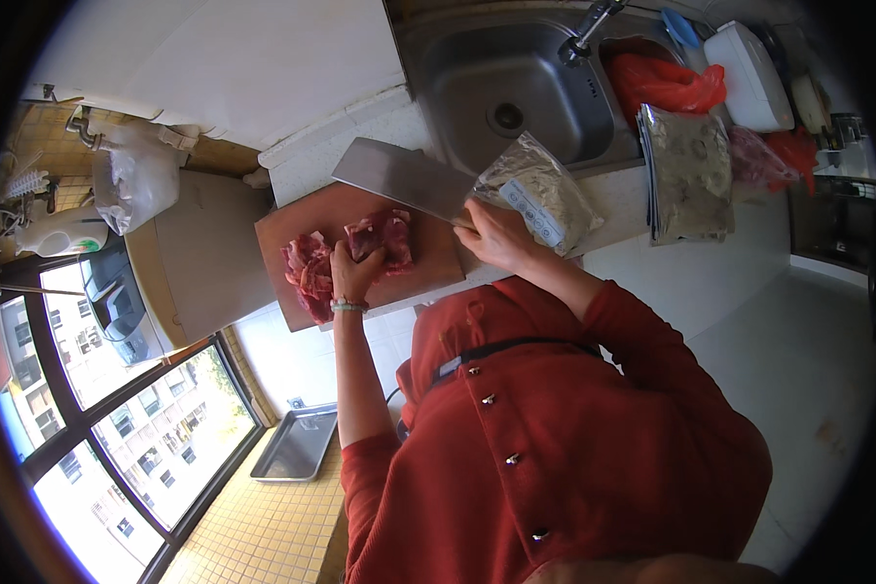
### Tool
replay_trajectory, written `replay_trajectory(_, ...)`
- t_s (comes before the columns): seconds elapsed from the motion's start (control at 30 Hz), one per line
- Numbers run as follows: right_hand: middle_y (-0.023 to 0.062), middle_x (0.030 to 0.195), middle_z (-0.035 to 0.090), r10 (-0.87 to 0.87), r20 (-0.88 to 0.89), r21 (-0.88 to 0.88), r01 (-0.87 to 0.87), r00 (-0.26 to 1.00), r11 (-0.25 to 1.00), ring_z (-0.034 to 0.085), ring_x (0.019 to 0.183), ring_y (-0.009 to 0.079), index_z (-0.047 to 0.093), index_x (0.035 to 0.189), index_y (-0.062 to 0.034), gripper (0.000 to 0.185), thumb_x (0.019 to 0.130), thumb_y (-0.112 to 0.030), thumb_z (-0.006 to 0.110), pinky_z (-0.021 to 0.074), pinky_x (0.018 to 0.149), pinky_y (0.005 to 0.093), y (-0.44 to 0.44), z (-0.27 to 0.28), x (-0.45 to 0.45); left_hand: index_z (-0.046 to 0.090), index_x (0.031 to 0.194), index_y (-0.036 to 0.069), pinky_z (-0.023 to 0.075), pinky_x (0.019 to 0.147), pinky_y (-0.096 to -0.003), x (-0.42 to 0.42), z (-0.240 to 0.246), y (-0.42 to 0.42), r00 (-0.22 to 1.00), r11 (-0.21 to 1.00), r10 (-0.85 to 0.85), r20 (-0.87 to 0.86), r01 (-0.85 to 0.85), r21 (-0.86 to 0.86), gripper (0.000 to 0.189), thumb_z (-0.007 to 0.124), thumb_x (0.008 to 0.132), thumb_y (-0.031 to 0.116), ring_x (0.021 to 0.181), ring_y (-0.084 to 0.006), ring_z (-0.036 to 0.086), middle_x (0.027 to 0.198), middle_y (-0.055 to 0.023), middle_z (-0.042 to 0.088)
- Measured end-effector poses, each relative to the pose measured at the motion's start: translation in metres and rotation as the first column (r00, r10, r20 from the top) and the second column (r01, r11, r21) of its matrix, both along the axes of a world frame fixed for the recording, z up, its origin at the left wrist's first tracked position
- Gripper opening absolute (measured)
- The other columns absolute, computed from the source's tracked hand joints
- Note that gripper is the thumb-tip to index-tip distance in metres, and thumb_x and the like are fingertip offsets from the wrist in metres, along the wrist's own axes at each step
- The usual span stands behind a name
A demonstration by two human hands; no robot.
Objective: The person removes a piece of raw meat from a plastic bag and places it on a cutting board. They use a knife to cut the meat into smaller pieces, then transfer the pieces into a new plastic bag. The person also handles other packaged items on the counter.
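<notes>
A wide-bladed cleaver [401,175] is in my right hand [502,232], gripped by the handle. Its blade hangs tilted above the far edge of a brown cutting board [432,255]. On the board lie pieces of raw red meat: one [390,237] to the right, under my fingers, and a larger heap [306,266] to the left. My left hand [354,274] holds the right piece, thumb and fingers spread around its near left side. The palm and fingers hide part of the meat. A beaded bracelet circles the left wrist.
Beyond the board is a steel sink [525,95] with a faucet [577,47]. A clear plastic bag with a label [540,201] lies by my right hand. Foil bags [690,171] and a red plastic bag [657,80] sit farther right. A washing machine [212,248] stands left.
</notes>
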State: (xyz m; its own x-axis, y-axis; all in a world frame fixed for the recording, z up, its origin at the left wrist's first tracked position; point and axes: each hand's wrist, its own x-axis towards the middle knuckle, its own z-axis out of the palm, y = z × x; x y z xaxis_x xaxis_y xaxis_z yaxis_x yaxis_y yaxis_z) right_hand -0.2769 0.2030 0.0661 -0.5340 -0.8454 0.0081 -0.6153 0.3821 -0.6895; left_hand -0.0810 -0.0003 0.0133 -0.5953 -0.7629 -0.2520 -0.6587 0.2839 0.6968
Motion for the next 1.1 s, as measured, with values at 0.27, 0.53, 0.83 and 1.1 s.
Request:
replay_trajectory(0.27, 0.0178, 0.076, 0.060, 0.029, -0.198, 0.056, -0.018, 0.980, 0.998, 0.061, 0.073, 0.0364, 0.049, 0.089, 0.0011, 0.032, 0.079, -0.022, 0.069, 0.0489, 0.063, 0.0442, -0.017, -0.034, 0.033, 0.047, 0.117, 0.001, 0.0573, 0.065, -0.0302, 0.033, 0.056, 0.042, 0.689, 0.698, 0.560, -0.460, -0.094, 0.710, 0.040, 0.065, 0.081, 0.005, 0.089, -0.0200, 0.064, 0.105, -0.0124, 0.059)
replay_trajectory(0.53, 0.0177, 0.091, 0.060, -0.044, -0.089, 0.068, 0.050, 0.995, 0.996, 0.060, 0.084, 0.0380, 0.051, 0.095, -0.0017, 0.033, 0.079, -0.022, 0.070, 0.0485, 0.070, 0.0465, -0.025, -0.040, 0.048, 0.043, 0.134, 0.001, 0.0585, 0.074, -0.0326, 0.049, 0.078, 0.036, 0.654, 0.531, 0.597, -0.465, 0.112, 0.840, 0.048, 0.057, 0.088, 0.005, 0.100, -0.0252, 0.064, 0.118, -0.0145, 0.058)
replay_trajectory(0.83, 0.0181, 0.080, 0.065, -0.228, 0.131, -0.051, 0.237, 0.965, 0.970, 0.064, 0.074, 0.0358, 0.058, 0.098, 0.0015, 0.030, 0.080, -0.021, 0.067, 0.0511, 0.067, 0.0414, -0.007, 0.013, 0.033, 0.044, 0.133, 0.000, 0.0453, 0.095, -0.0413, 0.019, 0.058, 0.021, 0.904, 0.985, 0.088, -0.418, -0.016, 0.173, 0.060, 0.071, 0.082, 0.016, 0.111, -0.0272, 0.056, 0.120, -0.0152, 0.056)
replay_trajectory(1.1, 0.0105, 0.070, 0.060, -0.245, 0.246, -0.003, 0.254, 0.938, 0.967, 0.059, 0.064, 0.0232, 0.059, 0.092, 0.0008, 0.026, 0.082, -0.022, 0.067, 0.0474, 0.063, 0.0351, -0.004, 0.025, 0.031, 0.052, 0.117, -0.003, 0.0440, 0.089, -0.0465, 0.080, 0.025, -0.042, 0.931, 0.919, 0.296, 0.214, -0.216, -0.330, 0.069, 0.080, 0.067, 0.037, 0.102, -0.0383, 0.057, 0.108, -0.0217, 0.061)
